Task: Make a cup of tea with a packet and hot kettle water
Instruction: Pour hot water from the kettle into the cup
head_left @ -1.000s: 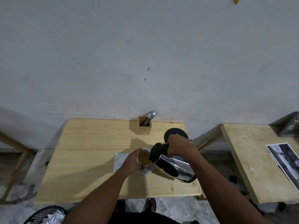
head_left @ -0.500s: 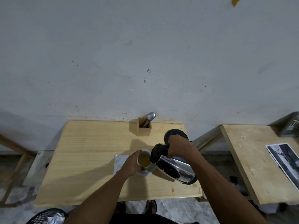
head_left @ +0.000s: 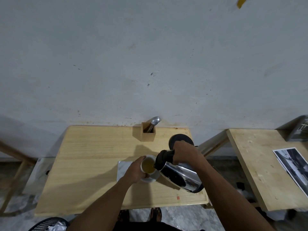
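A white cup [head_left: 148,165] holding yellowish-brown liquid stands on a white saucer [head_left: 152,177] near the middle of the wooden table [head_left: 93,157]. My left hand [head_left: 134,170] wraps around the cup's left side. My right hand [head_left: 185,153] grips the black handle of a shiny steel kettle [head_left: 180,175], which is tilted with its black spout end touching the cup's right rim. The kettle's black round base [head_left: 180,139] sits behind my right hand. A silvery packet [head_left: 122,167] lies flat on the table under my left wrist.
A small wooden holder [head_left: 148,133] with a spoon and fork stands at the table's back edge against the wall. A second wooden table [head_left: 260,164] with a printed photo [head_left: 293,165] is to the right. A black mesh bin [head_left: 48,225] sits at the bottom left.
Both hands, cup and kettle hold nearly the same pose; the kettle stays tilted against the cup. Only the view has shifted slightly.
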